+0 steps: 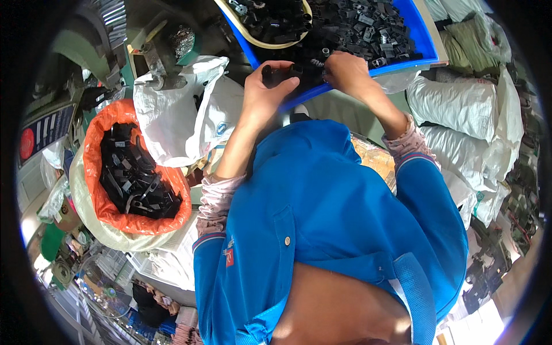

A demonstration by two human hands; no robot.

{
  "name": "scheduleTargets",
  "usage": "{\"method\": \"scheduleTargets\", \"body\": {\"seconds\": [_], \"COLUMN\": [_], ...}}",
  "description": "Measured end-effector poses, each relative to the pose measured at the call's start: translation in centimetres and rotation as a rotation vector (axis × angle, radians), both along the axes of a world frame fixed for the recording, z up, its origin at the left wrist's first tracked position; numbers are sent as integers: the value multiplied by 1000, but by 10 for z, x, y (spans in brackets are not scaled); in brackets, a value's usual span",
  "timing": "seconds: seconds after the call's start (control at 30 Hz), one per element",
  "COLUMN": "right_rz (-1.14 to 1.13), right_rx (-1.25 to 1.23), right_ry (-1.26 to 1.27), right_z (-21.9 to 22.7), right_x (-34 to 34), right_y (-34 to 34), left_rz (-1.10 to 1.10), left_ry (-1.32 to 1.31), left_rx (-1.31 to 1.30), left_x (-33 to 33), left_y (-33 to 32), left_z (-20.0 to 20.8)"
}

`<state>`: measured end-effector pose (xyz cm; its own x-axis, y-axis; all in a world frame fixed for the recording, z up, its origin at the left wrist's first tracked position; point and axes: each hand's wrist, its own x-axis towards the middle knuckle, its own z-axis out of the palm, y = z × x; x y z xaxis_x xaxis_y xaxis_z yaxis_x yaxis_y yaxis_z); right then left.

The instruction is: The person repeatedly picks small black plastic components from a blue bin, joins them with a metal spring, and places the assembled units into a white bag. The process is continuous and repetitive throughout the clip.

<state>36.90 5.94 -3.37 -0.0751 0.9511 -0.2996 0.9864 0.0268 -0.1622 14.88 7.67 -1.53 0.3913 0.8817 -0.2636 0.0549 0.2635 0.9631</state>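
The small black plastic part [280, 75] sits at 12 o'clock in the view, at the near edge of the blue tray [426, 41]. The left hand [265, 92] holds it, fingers curled shut around it. The right hand [344, 72] rests on the heap of black parts [368, 29]; its finger spread cannot be told. Seat the part squarely and support it from below. An orange-lined sack [95, 155] stands at 9 o'clock.
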Motion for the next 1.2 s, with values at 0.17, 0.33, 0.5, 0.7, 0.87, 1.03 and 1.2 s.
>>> {"method": "scheduleTargets", "body": {"seconds": [0.17,0.33,0.5,0.7,0.87,1.03,1.2], "right_rz": [-192,-144,269,744,508,54,-104], "right_rx": [20,12,326,609,183,-174,-322], "right_ry": [716,1102,755,448,977,1482,1537], "right_z": [25,58,73,86,54,35,11], "right_x": [28,7,-18,-53,-72,-98,-126], "right_y": [-3,-5,4,18,49,37,17], "left_rz": [10,-17,-9,151,373,627,645], "left_ry": [4,22,34,123,-134,-234,-184], "left_rx": [59,143,233,369,193,173,228], "left_x": [-2,-3,-10,-25,-37,-59,-73], "left_y": [-2,-4,-7,-18,-33,-31,-34], "left_z": [1,4,15,16,19,8,3]}}
